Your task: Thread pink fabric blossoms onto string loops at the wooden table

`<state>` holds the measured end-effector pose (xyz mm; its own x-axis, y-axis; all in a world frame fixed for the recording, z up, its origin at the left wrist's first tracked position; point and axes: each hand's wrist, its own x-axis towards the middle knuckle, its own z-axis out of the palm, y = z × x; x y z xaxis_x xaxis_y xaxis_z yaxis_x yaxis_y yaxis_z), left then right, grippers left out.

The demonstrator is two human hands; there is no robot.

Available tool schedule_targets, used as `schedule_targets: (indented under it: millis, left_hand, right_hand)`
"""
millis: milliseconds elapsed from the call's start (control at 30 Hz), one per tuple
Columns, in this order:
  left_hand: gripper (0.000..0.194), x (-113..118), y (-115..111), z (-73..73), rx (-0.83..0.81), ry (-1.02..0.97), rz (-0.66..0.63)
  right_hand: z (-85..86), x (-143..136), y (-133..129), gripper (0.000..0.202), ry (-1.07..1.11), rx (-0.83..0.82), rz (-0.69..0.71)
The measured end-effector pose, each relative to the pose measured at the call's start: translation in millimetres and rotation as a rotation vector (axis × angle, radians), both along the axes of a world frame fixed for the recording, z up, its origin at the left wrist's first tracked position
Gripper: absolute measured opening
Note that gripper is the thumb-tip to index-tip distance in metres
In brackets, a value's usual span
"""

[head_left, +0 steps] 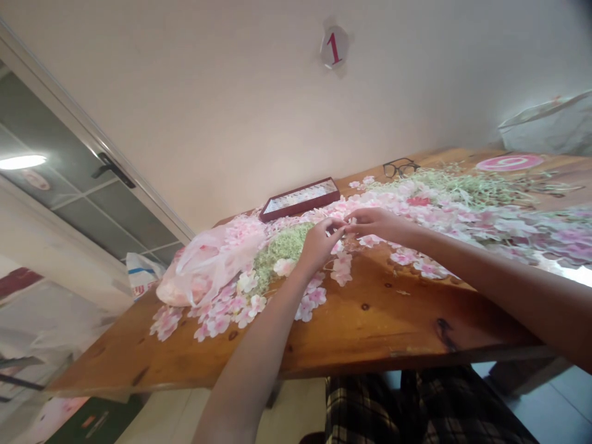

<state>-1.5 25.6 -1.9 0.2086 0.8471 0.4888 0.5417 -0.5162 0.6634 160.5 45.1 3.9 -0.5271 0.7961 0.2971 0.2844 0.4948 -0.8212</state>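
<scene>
Pinching with thumb and fingers, my left grip (320, 242) meets my right grip (378, 226) over the tabletop (370, 320), both closed at a small pale piece (350, 222) that shows between the fingertips; it is too small for me to tell its exact shape. Just below my fingers hangs or lies a spray of pink blossoms (342, 270); I cannot tell whether it joins what I pinch. Beside my left grip sits a pale green clump (282, 250), with more blossoms along its near edge. Further left, a translucent bag (198, 271) bulges with pink contents. Beyond my hands, a dark red tray (300, 202) rests tilted, holding whitish things in a row. To the right spreads a pile of pink blossoms (490, 225) with a small red piece (419, 201) in it, and behind it a tangle of green stems (485, 188). Black-framed glasses (401, 168) lie near the wall, a pink disc (509, 162) well to their right, and a white bag (550, 129) stands at the far right.
</scene>
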Motion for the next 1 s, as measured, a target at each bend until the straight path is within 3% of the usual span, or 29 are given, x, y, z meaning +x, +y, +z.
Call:
schedule_targets:
  millis: [300, 500, 633, 767, 867, 1000]
  left_hand:
    - [0.025, -9, 1, 5.6, -0.092, -0.001, -0.010]
    - [0.022, -36, -1, 23.2, -0.586, 0.249, -0.253]
    - [0.019, -42, 1, 22.7, -0.762, 0.358, -0.310]
    - [0.020, -38, 1, 20.6, -0.689, 0.371, -0.280]
    - [0.024, -37, 0, 21.3, -0.511, 0.271, -0.144]
    - [0.028, -32, 0, 20.5, -0.377, 0.142, -0.079]
  right_hand:
    - [-8.7, 7, 12, 0.016, 0.212, -0.206, 0.032]
    - [-12.6, 10, 18, 0.017, 0.182, -0.193, -0.069]
    - [-14.9, 8, 20, 0.018, 0.165, -0.214, -0.043]
    - [-11.6, 9, 16, 0.019, 0.246, -0.229, -0.030]
    - [-5.8, 11, 11, 0.018, 0.318, -0.281, 0.067]
    - [0.9, 7, -1, 0.017, 0.223, -0.281, 0.167]
